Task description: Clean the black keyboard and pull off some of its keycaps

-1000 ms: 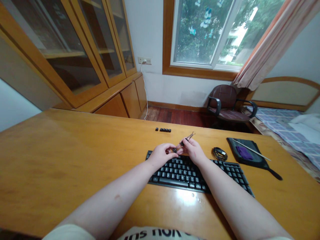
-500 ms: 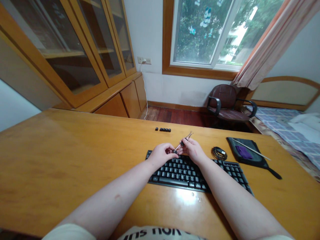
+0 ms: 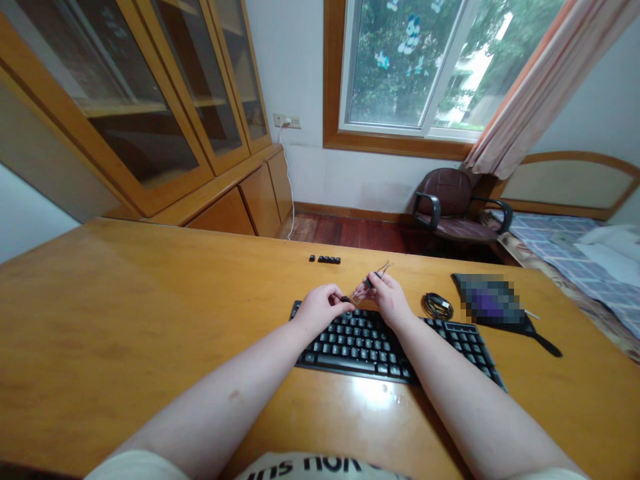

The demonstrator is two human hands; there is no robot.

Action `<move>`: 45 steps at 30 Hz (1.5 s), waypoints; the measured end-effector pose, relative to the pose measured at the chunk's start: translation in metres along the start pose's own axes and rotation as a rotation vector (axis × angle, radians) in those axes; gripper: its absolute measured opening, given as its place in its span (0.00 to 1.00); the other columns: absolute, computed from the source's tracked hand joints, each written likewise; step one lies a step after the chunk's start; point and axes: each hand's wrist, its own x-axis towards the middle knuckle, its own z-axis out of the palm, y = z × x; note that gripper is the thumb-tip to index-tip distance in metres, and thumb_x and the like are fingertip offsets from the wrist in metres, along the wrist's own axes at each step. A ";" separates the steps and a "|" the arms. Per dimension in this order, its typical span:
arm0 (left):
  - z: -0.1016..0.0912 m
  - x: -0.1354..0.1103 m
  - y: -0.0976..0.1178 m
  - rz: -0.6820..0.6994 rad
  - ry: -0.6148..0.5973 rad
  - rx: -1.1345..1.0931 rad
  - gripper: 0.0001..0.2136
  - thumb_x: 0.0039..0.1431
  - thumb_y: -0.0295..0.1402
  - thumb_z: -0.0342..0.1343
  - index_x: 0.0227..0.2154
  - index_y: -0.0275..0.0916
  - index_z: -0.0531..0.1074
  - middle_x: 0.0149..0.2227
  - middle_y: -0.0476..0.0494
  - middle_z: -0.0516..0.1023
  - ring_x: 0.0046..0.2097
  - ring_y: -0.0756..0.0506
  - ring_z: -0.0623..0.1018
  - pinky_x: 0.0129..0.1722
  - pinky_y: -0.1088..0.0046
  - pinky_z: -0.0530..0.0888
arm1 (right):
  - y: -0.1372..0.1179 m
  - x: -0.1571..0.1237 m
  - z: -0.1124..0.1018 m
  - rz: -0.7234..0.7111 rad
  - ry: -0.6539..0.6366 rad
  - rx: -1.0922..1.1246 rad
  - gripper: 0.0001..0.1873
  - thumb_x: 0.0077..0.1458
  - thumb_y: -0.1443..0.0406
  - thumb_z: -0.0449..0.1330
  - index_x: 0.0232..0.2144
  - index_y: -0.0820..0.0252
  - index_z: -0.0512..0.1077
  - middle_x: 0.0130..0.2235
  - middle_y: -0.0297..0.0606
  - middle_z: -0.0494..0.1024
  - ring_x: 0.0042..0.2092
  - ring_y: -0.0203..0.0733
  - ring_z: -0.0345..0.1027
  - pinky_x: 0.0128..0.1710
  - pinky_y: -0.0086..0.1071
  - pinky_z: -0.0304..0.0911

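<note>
My left hand (image 3: 321, 312) pinches a small black keycap (image 3: 345, 299) between thumb and fingers, just above the top edge of the black keyboard (image 3: 345, 348). My right hand (image 3: 391, 303) is closed around the dark handle of a wire keycap puller (image 3: 373, 281). One pair of thin wires sticks out toward the upper right; the wire loop at the other end lies close beside the keycap, apparently free of it. Both wrists are over the keyboard, and my right forearm covers part of its right side.
Beyond the keyboard several loose keycaps (image 3: 330, 260) form a short row, with a single keycap (image 3: 312, 258) to their left. A coiled black cable (image 3: 437, 306) lies to the right, near a dark pouch (image 3: 537, 337) that is partly blurred. A chair (image 3: 445, 200) stands past the desk.
The puller's wire loop has come away from the keycap in my left hand. My right hand and the puller have shifted slightly; the left hand stays about where it was.
</note>
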 end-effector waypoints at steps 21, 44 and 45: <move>0.002 0.001 -0.006 0.031 0.010 -0.137 0.12 0.44 0.33 0.61 0.33 0.38 0.68 0.31 0.50 0.75 0.27 0.53 0.72 0.29 0.77 0.69 | -0.002 -0.006 -0.003 -0.248 -0.241 -0.820 0.14 0.44 0.59 0.63 0.33 0.61 0.75 0.24 0.31 0.68 0.26 0.33 0.58 0.27 0.28 0.55; 0.003 -0.003 -0.003 0.103 -0.096 0.160 0.10 0.53 0.36 0.54 0.38 0.40 0.71 0.37 0.48 0.77 0.36 0.48 0.75 0.39 0.72 0.71 | -0.044 0.082 0.012 -0.400 0.047 -1.096 0.08 0.47 0.62 0.61 0.32 0.57 0.76 0.34 0.37 0.79 0.37 0.42 0.70 0.39 0.33 0.62; 0.003 -0.003 -0.002 0.101 -0.099 0.156 0.10 0.53 0.35 0.53 0.38 0.40 0.72 0.37 0.48 0.77 0.37 0.47 0.75 0.39 0.71 0.71 | -0.036 0.092 0.009 -0.382 0.084 -1.110 0.09 0.48 0.62 0.60 0.33 0.58 0.76 0.35 0.38 0.79 0.38 0.42 0.71 0.40 0.33 0.62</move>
